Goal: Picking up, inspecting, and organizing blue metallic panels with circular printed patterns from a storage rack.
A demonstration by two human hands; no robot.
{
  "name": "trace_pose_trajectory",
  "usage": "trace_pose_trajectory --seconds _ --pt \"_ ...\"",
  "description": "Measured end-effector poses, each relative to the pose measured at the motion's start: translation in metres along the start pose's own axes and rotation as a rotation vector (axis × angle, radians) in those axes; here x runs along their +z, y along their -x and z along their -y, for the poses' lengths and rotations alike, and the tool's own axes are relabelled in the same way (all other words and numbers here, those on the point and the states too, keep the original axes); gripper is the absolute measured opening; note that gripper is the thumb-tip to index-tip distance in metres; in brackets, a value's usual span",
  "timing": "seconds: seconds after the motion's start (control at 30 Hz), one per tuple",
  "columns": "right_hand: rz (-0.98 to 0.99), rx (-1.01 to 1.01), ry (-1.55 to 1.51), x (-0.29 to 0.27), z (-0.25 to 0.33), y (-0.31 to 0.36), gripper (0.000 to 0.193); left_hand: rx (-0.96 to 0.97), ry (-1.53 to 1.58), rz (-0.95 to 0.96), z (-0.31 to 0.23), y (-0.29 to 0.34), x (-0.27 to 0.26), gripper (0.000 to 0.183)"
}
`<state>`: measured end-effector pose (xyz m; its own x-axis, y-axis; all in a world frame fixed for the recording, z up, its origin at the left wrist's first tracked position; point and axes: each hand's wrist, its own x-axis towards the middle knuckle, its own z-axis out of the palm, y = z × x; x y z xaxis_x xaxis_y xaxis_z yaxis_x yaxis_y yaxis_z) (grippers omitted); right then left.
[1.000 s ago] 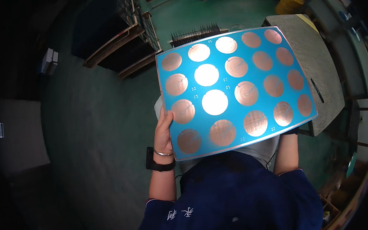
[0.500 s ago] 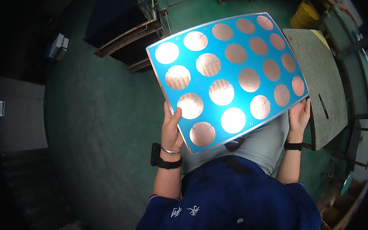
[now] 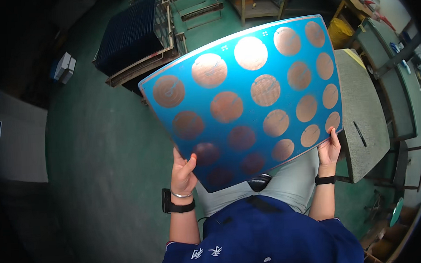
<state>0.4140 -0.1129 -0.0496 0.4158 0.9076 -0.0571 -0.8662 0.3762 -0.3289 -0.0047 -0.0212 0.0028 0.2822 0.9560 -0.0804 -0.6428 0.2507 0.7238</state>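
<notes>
A large rectangular blue panel (image 3: 260,118) with rows of round copper-coloured discs is held up in front of me, tilted, its far edge raised. It looks like a circuit board panel. My left hand (image 3: 183,173) grips its lower left edge, thumb on the face and fingers behind. At the lower right corner my right hand (image 3: 329,150) pinches the edge, thumb on top, the other fingers partly hidden beneath. Light glares on the upper discs, while the lower left ones lie in shade.
To the right stands a grey-topped table (image 3: 370,140) with a black pen (image 3: 360,133) on it. A rack of dark upright panels (image 3: 132,38) is at the far left. Behind are a wooden stand (image 3: 266,7) and a yellow bag (image 3: 341,32). A white box (image 3: 65,67) lies on the green floor.
The panel has tilted, its left side coming nearer and lower. Glare has shifted from the left and lower discs to the upper ones. Both hands keep hold and have moved slightly left and down.
</notes>
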Motion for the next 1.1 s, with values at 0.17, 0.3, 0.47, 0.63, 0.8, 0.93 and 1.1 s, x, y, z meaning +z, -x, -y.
trace_pose_trajectory --seconds 0.17,0.3,0.47,0.63,0.8,0.93,1.1 --pt "0.008 -0.008 0.078 -0.007 0.006 0.004 0.025 0.083 -0.050 -0.043 -0.001 -0.002 -0.009 0.055" --pt "0.011 -0.014 0.171 -0.005 0.001 0.009 0.036 0.127 -0.010 -0.071 -0.004 -0.004 -0.018 0.043" --pt "0.090 0.038 0.283 0.019 -0.006 0.015 0.048 0.169 0.052 -0.059 -0.011 -0.003 -0.025 0.034" --pt "0.013 0.086 0.362 0.028 -0.006 0.022 0.056 0.196 0.045 -0.137 -0.012 -0.001 -0.054 0.030" --pt "0.060 0.048 0.499 0.047 -0.008 0.024 0.059 0.184 0.051 -0.199 -0.016 -0.001 -0.052 0.032" --pt "0.063 0.095 0.585 0.061 -0.010 0.026 0.062 0.151 0.039 -0.209 -0.017 0.003 -0.050 0.034" --pt "0.115 0.108 0.614 0.068 -0.008 0.024 0.066 0.073 0.070 -0.216 -0.013 0.002 -0.054 0.038"
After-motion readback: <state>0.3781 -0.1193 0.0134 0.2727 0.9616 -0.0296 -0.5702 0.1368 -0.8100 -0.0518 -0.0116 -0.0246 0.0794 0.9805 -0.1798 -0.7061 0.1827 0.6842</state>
